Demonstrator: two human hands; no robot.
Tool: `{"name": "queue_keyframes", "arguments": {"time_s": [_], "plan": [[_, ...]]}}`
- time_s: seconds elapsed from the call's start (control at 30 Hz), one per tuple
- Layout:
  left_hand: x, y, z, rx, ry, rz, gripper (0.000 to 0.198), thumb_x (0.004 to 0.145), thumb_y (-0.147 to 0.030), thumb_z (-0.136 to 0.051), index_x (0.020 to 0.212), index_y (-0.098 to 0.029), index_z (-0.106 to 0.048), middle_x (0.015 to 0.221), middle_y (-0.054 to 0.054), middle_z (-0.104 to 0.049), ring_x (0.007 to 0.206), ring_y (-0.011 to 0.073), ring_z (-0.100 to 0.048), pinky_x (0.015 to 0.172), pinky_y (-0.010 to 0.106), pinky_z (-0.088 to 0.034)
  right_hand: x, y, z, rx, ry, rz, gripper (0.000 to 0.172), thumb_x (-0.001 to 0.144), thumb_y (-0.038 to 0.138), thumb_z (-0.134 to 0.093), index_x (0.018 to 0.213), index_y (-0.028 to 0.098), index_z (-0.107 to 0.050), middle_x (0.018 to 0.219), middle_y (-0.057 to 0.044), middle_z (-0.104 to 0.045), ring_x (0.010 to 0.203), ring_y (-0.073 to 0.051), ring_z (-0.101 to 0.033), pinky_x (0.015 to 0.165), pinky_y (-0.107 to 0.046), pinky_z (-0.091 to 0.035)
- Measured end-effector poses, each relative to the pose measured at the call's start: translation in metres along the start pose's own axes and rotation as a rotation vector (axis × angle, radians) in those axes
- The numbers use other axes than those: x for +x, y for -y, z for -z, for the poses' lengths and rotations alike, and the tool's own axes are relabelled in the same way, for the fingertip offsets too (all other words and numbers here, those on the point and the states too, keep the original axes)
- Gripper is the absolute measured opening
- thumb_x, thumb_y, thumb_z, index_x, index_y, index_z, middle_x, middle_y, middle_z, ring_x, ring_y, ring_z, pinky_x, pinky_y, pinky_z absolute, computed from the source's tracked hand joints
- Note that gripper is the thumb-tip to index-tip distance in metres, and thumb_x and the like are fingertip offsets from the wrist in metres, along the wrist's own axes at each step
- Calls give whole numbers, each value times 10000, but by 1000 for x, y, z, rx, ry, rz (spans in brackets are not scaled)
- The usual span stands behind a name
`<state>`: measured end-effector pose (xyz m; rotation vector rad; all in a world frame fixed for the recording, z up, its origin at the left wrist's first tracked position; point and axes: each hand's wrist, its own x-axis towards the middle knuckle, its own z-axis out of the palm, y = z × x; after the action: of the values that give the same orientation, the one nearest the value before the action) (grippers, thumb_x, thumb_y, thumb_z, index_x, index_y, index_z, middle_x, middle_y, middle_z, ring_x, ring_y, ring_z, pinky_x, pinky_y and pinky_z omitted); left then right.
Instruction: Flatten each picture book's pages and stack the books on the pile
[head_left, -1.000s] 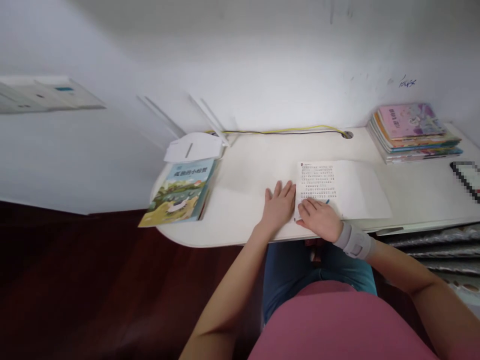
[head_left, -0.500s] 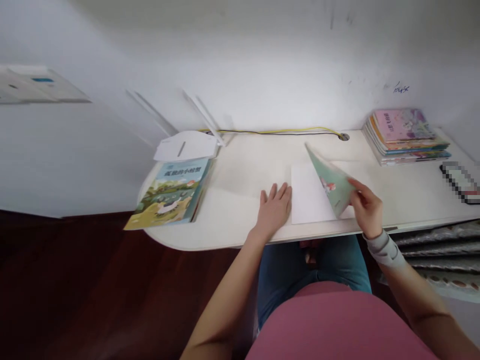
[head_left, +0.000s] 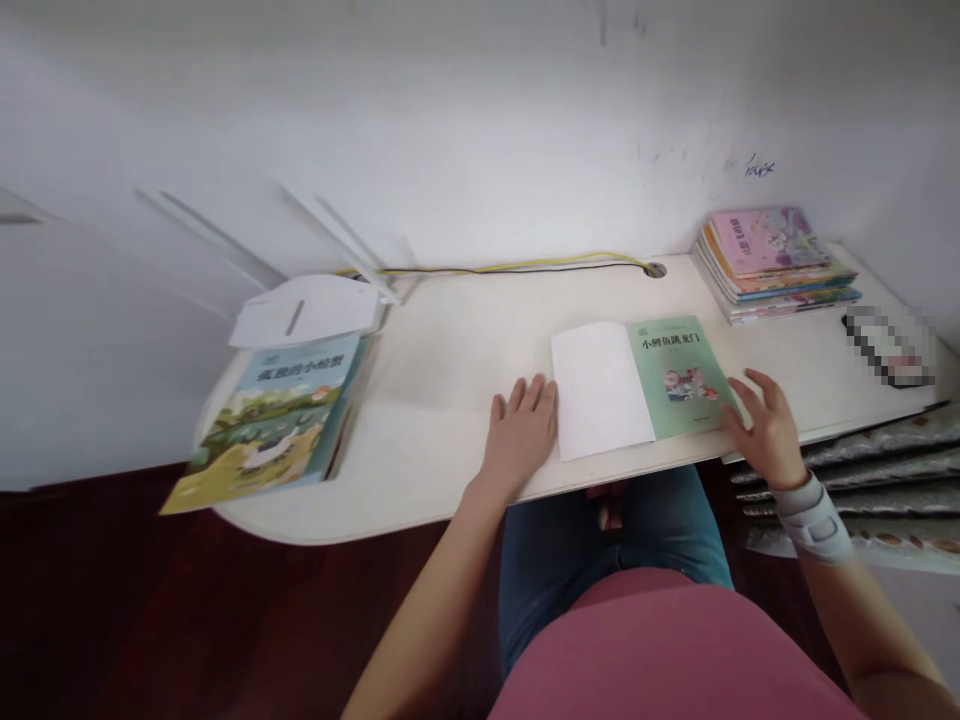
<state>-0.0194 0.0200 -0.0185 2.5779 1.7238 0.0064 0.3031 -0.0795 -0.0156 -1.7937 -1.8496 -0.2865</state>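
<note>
An opened book (head_left: 602, 392) lies on the white desk (head_left: 442, 400) in front of me. Its left side is blank white; the right side is a green page (head_left: 679, 375) with dark Chinese characters and a small picture. My left hand (head_left: 520, 432) rests flat on the desk, fingers spread, its fingertips at the book's left edge. At the lower right corner of the green page is my right hand (head_left: 763, 430), fingers apart and curved, with nothing held. A grey wrist brace (head_left: 814, 520) wraps my right wrist.
Left on the desk, an illustrated book stack (head_left: 262, 420) sits before a white router (head_left: 307, 312) with raised antennas. A pile of books (head_left: 772, 262) stands back right, near a blurred-out phone (head_left: 889, 347). Cables (head_left: 517, 266) run along the wall to a desk hole.
My right hand has let go of the green page, which was lifted and bent and now lies flat. That hand has opened beside it. The view has shifted right.
</note>
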Motion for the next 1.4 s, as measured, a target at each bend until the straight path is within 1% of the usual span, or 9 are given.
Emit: {"name": "queue_keyframes", "arguments": {"time_s": [0.13,0.27,0.47,0.67,0.8,0.93,1.13,1.27,1.4], "plan": [[1,0,-1,-7,6,5,517,957,-278,-218,1424,-150,-399,1507,105,-345,1396,319,-288,1101,563,-258,26,55,-18,73,271,428,604,874,417,-549,1403,164,-408,1443,-195,-396,1372,-328,-294,1072,-536,-332],[0,2,-4,0,-9,-2,521,957,-288,-219,1430,-151,-388,1508,94,-342,1399,305,-286,1104,547,-262,47,85,-43,60,443,632,654,878,548,-489,1429,213,-379,1526,-164,-284,1415,-370,-175,1070,-628,-230],[-2,5,-4,18,-23,-10,519,955,-277,-230,1429,-141,-390,1504,92,-351,1393,286,-304,1113,508,-269,53,76,-54,45,511,592,715,863,620,-453,1445,216,-356,1539,-166,-251,1411,-408,-151,1054,-645,-220],[-2,-4,7,7,-8,-52,512,935,-227,-300,1431,-138,-388,1533,136,-279,1415,346,-222,1106,576,-233,52,77,-42,85,532,564,774,827,630,-513,1457,219,-331,1559,-179,-174,1430,-377,-105,1053,-626,-241],[1,-23,12,-45,-52,-193,539,925,-230,-354,1461,-180,-331,1514,128,-329,1435,336,-153,1123,622,-121,78,97,-28,115,479,521,665,878,594,-454,1436,239,-376,1565,-137,-187,1439,-335,-111,1084,-595,-224],[6,-34,9,-182,-75,-357,503,935,-279,-368,1434,-214,-382,1479,66,-408,1429,254,-214,1169,509,-103,115,130,-35,105,495,559,564,933,542,-371,1423,264,-392,1555,-100,-240,1436,-319,-144,1080,-628,-211],[9,-16,-1,-167,58,-367,557,845,-272,-511,1396,-233,-445,1432,88,-470,1387,297,-306,1151,548,-112,130,138,-58,-42,694,593,515,937,538,-369,1279,203,-558,1380,-122,-519,1360,-352,-326,1054,-688,-195],[10,-9,-8,-157,51,-368,591,839,-322,-533,1413,-232,-424,1478,102,-402,1410,320,-242,1152,555,-90,121,136,-59,-50,648,584,596,911,598,-366,1247,152,-572,1438,-171,-439,1370,-359,-307,1049,-679,-216],[11,-11,-14,-187,-2,-327,618,861,-382,-500,1436,-187,-385,1524,115,-309,1437,336,-139,1153,543,-112,120,158,-58,24,594,714,641,884,631,-398,1324,178,-507,1492,-150,-364,1393,-337,-268,1065,-663,-200]]}}
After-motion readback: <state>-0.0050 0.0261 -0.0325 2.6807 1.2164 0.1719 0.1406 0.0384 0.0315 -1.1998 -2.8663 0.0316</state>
